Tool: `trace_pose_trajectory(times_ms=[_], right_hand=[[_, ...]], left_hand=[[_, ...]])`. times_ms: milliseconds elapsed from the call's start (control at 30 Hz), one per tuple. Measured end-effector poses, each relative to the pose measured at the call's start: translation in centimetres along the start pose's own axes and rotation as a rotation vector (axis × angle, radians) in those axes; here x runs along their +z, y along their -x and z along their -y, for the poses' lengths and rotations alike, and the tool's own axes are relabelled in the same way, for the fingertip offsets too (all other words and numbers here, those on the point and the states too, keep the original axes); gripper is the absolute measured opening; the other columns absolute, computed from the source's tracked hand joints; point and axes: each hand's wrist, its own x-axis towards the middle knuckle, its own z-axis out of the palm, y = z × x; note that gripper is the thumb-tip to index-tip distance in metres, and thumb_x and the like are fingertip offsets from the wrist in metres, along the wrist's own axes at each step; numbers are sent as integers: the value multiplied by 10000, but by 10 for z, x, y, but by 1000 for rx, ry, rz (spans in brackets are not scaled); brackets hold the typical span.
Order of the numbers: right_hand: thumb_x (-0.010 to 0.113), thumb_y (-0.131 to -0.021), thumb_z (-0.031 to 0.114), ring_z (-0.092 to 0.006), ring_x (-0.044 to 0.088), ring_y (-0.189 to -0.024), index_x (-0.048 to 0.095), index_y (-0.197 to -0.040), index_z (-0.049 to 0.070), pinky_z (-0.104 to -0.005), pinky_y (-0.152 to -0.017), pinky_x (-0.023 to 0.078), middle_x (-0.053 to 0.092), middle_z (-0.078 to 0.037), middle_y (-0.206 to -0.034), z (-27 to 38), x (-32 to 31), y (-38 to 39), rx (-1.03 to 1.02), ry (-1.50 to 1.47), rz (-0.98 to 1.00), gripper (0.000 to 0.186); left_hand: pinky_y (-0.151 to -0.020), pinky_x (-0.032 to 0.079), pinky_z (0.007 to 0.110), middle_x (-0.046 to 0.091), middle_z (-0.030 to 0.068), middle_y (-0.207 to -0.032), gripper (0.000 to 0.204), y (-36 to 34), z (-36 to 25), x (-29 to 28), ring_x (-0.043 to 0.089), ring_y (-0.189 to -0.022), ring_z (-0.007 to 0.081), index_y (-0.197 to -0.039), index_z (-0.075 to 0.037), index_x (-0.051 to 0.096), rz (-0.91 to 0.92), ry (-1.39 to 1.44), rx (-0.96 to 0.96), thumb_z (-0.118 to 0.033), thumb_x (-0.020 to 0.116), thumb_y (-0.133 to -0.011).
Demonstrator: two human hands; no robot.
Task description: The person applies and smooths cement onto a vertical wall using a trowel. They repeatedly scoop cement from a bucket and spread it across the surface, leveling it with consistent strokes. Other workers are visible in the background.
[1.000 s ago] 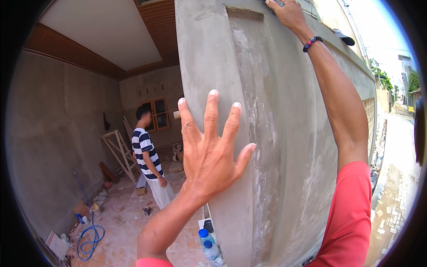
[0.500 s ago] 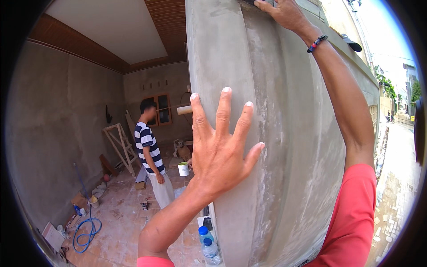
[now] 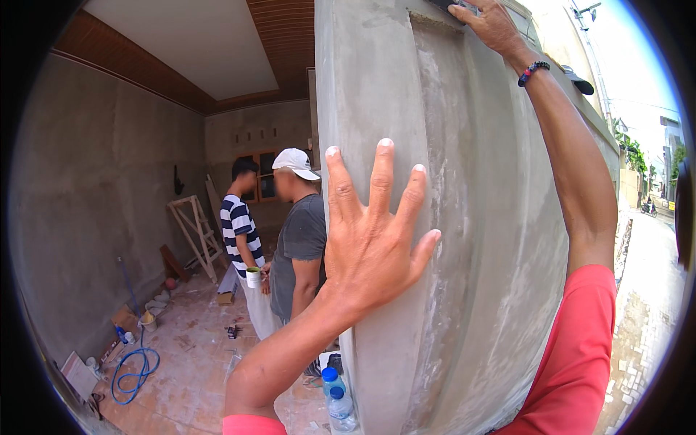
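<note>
My left hand (image 3: 373,243) is spread flat against the smooth grey plastered pillar (image 3: 377,87), with pale dust or plaster on its fingertips. It holds nothing. High up at the pillar's top, my right hand (image 3: 494,27) grips a dark flat hand tool (image 3: 444,4) against the plaster. Most of that tool lies beyond the picture's upper edge or behind my fingers, so its exact kind is hidden. Below it, a recessed groove (image 3: 442,109) with rougher, streaked plaster runs down the wall beside the pillar.
Left of the pillar, a person in a striped shirt (image 3: 238,225) faces a person in a white cap (image 3: 301,239); a white cup (image 3: 253,277) shows between them. Water bottles (image 3: 339,409) stand at the pillar's foot. A blue hose (image 3: 138,377) and wooden trestle (image 3: 194,232) are inside. A dark cap (image 3: 578,80) rests on the wall.
A person in a white cap has come into view from behind the pillar, and the cup has shifted left. The view has turned slightly left; my left hand stays flat on the plaster.
</note>
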Motion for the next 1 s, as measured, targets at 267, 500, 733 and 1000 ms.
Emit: trace_pose_trajectory(times_ms=[267,500,733,1000], right_hand=[[646,-918,204,-340,537,-1309,601,-1370,41,-441,-1126,394,609,-117,-1405,27,-1,18,99,-207,-15,482],[648,-896,172,-347,534,-1305,610,-1361,50,-420,-1106,411,627,-150,-1370,55,26,-9,-119,-25,-44,482],[676,-882,195,-334,580,-1251,633,-1327,40,-426,-1049,454,638,-202,-1322,38,12,-21,169,-122,-140,473],[662,-872,131,-282,647,-1148,627,-1331,16,-394,-1016,486,698,-185,-1225,34,-1,-13,132,-80,-165,475]], left_hand=[[-1106,298,685,258,218,-1582,687,8,0,6,137,-1398,671,-1402,-131,557,-33,33,-3,-400,764,-804],[-1061,335,700,249,206,-1600,699,9,5,7,142,-1412,642,-1411,-162,551,-33,26,-8,-396,776,-793],[-1125,288,678,265,221,-1573,672,4,1,5,142,-1395,667,-1396,-128,565,-32,61,6,-408,752,-814],[-1125,291,668,275,222,-1570,682,4,-1,4,156,-1396,661,-1397,-132,564,-41,68,12,-410,758,-806]])
